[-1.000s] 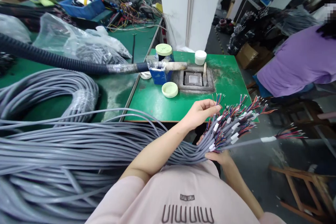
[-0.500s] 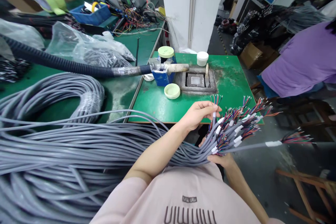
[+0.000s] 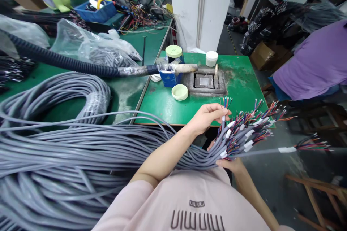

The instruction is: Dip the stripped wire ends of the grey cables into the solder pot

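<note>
Between the thumb and fingers of my left hand [image 3: 210, 115] is one grey cable, pinched near its white-taped end, with the fanned coloured wires [image 3: 226, 101] pointing up. My right hand [image 3: 230, 165] cups the thick bundle of grey cables [image 3: 214, 153] from below; most of its fingers are hidden under the bundle. The cable ends carry white tape and stripped coloured wires [image 3: 257, 124] that spread to the right. One longer cable end [image 3: 287, 149] sticks out past the others. The cables run left across my front into a large grey heap [image 3: 67, 151].
Beyond my hands, a green table [image 3: 157, 110] holds a solder pot [image 3: 204, 81], a pale green lid [image 3: 179, 92], a white tub [image 3: 211, 58] and a blue box [image 3: 170, 78]. A black hose [image 3: 94, 68] crosses the left bench. A person in purple [image 3: 314, 61] sits at right.
The whole view has shifted slightly, so things sit a little further right. Both hands keep the same hold on the cables.
</note>
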Demonstrator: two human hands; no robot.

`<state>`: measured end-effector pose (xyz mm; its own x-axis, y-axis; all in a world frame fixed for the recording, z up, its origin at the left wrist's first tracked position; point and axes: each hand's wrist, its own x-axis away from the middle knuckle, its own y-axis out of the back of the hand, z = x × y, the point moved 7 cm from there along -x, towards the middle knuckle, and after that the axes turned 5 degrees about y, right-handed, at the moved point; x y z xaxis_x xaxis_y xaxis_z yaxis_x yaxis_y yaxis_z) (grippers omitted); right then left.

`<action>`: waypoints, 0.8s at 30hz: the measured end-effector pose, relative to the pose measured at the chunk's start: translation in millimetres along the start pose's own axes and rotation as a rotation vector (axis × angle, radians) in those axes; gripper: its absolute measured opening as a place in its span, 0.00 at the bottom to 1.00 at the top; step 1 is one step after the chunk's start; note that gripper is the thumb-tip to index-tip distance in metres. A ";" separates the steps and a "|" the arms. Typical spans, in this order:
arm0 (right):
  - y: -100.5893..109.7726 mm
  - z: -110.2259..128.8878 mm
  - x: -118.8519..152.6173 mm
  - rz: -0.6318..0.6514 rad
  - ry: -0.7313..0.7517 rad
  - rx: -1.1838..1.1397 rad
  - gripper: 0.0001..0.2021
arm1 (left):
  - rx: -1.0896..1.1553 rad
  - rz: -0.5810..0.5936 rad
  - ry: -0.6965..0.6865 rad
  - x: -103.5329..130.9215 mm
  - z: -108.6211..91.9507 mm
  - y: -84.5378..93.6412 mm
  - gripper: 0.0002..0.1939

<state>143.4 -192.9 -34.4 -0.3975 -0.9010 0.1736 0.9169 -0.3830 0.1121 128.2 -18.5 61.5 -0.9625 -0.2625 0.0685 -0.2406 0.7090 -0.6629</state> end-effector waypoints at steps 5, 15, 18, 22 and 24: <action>6.6 -8.2 8.8 -0.033 0.080 -0.048 0.22 | -0.042 -0.039 -0.150 8.6 -11.6 5.7 0.20; 66.7 -142.5 115.8 -0.308 -0.523 0.212 0.23 | -0.132 -0.312 -0.434 62.3 -56.5 70.2 0.13; 65.0 -142.9 121.9 -0.059 -0.549 0.349 0.19 | -0.191 -0.403 -0.496 78.8 -67.8 84.1 0.11; 55.5 -97.1 58.5 0.014 -0.251 0.599 0.19 | -0.280 -0.546 -0.582 101.5 -78.9 97.7 0.12; 40.3 -74.3 8.3 -0.029 -0.066 0.648 0.18 | -0.308 -0.606 -0.617 113.6 -81.5 102.7 0.12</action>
<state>179.7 -231.0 -101.2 -0.4423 -0.8697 0.2191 0.7076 -0.1883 0.6811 -16.1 77.8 62.0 -0.4440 -0.8866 -0.1294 -0.7906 0.4556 -0.4092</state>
